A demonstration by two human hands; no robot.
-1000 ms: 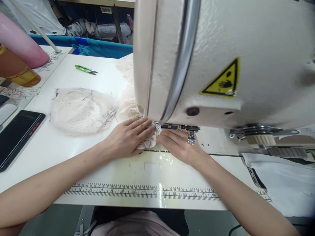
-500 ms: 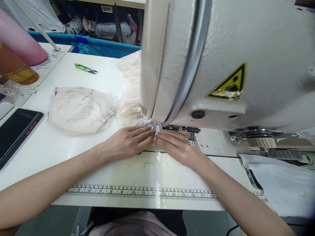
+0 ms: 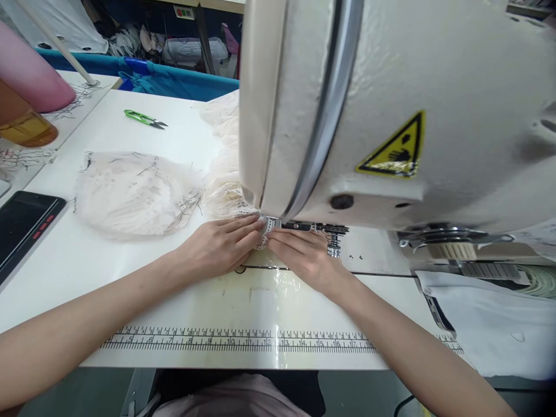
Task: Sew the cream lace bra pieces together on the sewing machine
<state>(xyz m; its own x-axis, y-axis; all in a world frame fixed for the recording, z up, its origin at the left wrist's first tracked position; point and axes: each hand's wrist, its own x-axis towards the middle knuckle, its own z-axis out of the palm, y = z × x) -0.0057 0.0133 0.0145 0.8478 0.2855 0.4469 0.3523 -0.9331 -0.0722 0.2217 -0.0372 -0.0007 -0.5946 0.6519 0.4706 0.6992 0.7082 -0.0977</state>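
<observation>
A strip of white lace trim (image 3: pixel 270 225), part of a gathered cream lace fabric (image 3: pixel 223 179), lies under the head of a sewing machine (image 3: pixel 391 116). My left hand (image 3: pixel 219 243) rests on the trim's left side, fingers together and pressing it down. From the right, my right hand (image 3: pixel 306 252) pinches the trim's edge with its fingertips, close beside the metal presser parts (image 3: pixel 315 227). The needle is hidden behind the machine head, and the fabric under my palms cannot be seen.
Left of my hands lies another sheer cream piece (image 3: pixel 134 194) with loose threads. Green thread snips (image 3: pixel 144 119) are behind it. A black phone (image 3: pixel 28 229), a pink thread cone (image 3: pixel 39 75) and an amber one (image 3: pixel 26 119) stand left. White cloth (image 3: pixel 490 324) lies right; a ruler strip (image 3: pixel 238 341) runs along the front.
The whole view has shifted slightly, so things appear further left. A little more of the lace trim shows between my hands, which stay at the machine.
</observation>
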